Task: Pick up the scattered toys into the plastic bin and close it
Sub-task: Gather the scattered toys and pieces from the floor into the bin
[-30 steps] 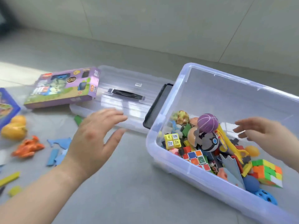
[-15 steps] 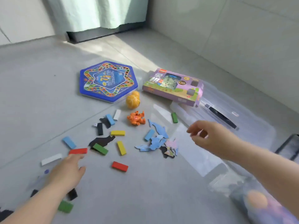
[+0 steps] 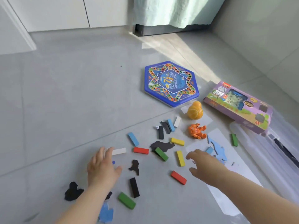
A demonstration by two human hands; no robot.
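A blue puzzle piece (image 3: 106,213) lies closest, under the left forearm. The left hand (image 3: 103,167) hovers released, fingers spread, its tips at the end of a white block (image 3: 119,151); half a second ago they were at the red block (image 3: 141,150) beside it. The right hand (image 3: 205,167) is also released, fingers loosely bent and grasping nothing, low over the floor just right of a yellow block (image 3: 180,158). Earlier it hung higher, nearer the clear lid (image 3: 255,143). A second ago the plastic bin filled the right of the view; now only that lid shows, at the right edge.

The toys lie scattered on a grey tiled floor (image 3: 64,94), with a sunlit strip running toward a pale green curtain (image 3: 169,10) and white panels (image 3: 56,12) at the back.

Counted outward:
- three green blocks (image 3: 126,200)
- two red, two yellow and two white blocks
- three blue blocks (image 3: 133,139)
- one die (image 3: 157,127)
- one orange figure (image 3: 196,130)
- one yellow-orange round toy (image 3: 195,112)
- one purple box (image 3: 237,107), its end over the lid
- one hexagonal game board (image 3: 171,84), farthest
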